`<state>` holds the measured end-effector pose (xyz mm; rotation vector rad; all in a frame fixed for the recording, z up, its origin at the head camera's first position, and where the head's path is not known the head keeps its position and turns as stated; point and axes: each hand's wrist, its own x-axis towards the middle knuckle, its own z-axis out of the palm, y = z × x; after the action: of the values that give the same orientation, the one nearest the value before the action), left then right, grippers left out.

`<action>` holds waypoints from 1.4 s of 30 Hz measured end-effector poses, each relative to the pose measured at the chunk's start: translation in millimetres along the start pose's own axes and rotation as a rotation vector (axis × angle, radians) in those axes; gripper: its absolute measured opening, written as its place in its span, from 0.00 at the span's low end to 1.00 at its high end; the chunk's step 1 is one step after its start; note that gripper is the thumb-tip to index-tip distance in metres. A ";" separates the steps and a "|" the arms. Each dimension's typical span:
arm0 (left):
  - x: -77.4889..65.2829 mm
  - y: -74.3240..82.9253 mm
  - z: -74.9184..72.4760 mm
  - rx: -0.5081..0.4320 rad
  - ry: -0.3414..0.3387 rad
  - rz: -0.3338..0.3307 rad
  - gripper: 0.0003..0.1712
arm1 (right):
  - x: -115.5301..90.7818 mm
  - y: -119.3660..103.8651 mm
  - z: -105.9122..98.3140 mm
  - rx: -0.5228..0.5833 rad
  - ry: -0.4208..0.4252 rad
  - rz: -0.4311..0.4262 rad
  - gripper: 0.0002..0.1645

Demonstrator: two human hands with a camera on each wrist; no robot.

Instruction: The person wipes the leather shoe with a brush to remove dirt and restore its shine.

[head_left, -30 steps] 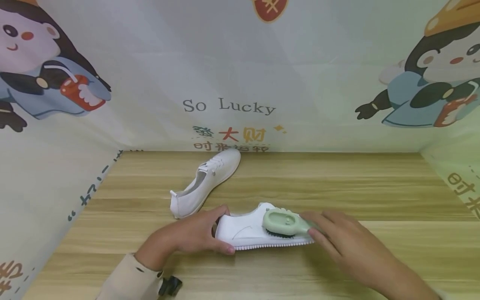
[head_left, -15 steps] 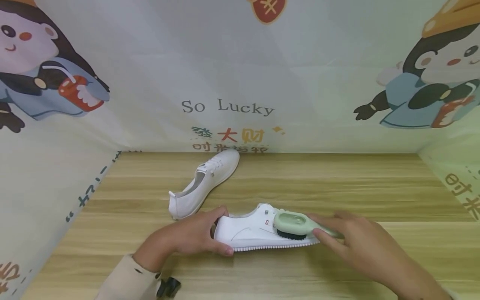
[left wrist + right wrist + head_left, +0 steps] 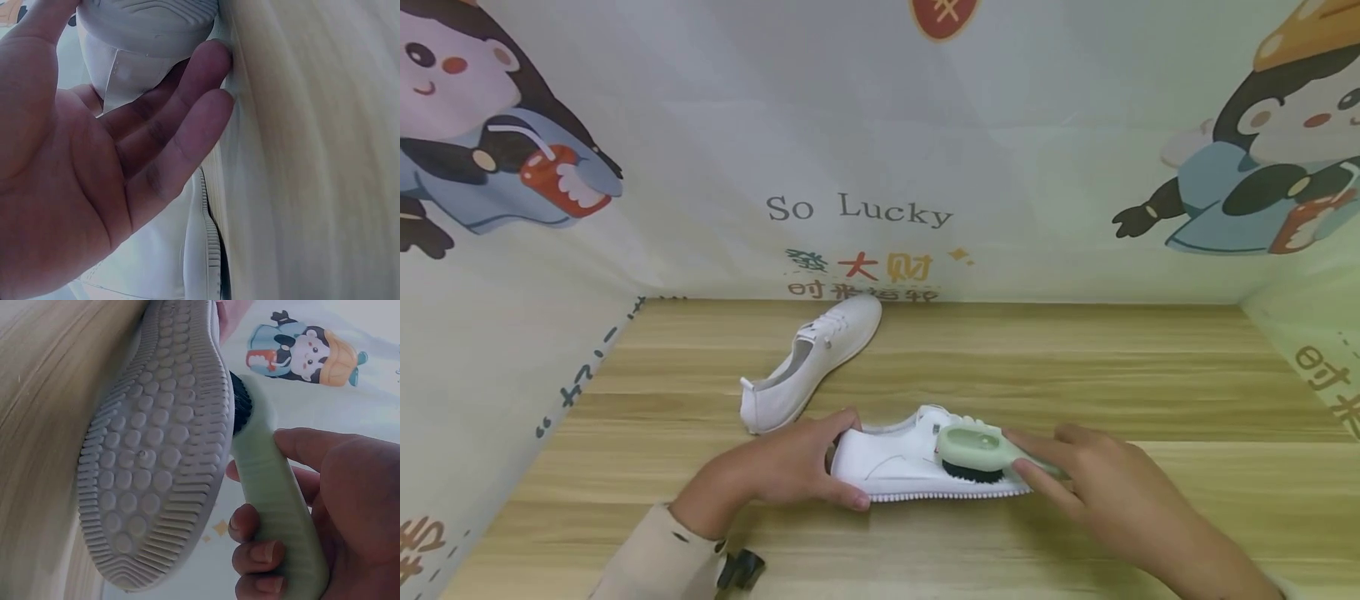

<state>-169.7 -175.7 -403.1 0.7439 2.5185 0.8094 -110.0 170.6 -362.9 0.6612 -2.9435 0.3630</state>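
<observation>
A white shoe (image 3: pixel 887 462) is tilted so its sole faces toward me, toe to the right. My left hand (image 3: pixel 797 462) grips it by the heel, with the thumb along the sole's edge. My right hand (image 3: pixel 1112 492) holds a pale green shoe brush (image 3: pixel 981 447), fingers wrapped round its handle (image 3: pixel 281 519) in the right wrist view. The brush's dark bristles (image 3: pixel 972 473) lie against the shoe's side near the toe. The right wrist view shows the sole (image 3: pixel 153 444) with its round studs. Curled fingers (image 3: pixel 187 137) appear below the heel (image 3: pixel 150 31) in the left wrist view.
A second white shoe (image 3: pixel 816 358) stands upright behind the left hand, toe pointing to the back wall. A small black object (image 3: pixel 741 570) lies by the left sleeve (image 3: pixel 658 557). Printed cloth walls (image 3: pixel 1037 167) enclose the wood-grain table (image 3: pixel 1075 358) at the back and sides.
The brush, in my right hand, slid right toward the toe, then partway back left along the shoe's side. My left hand has kept its grip on the heel.
</observation>
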 end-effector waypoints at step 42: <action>0.7 0.0 0.2 0.037 0.028 -0.011 0.35 | 2.6 1.4 7.9 -0.033 0.059 -0.048 0.20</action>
<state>-170.1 -175.3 -403.4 0.7356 2.5666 0.7761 -113.4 168.8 -370.5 0.7034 -2.8664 0.3229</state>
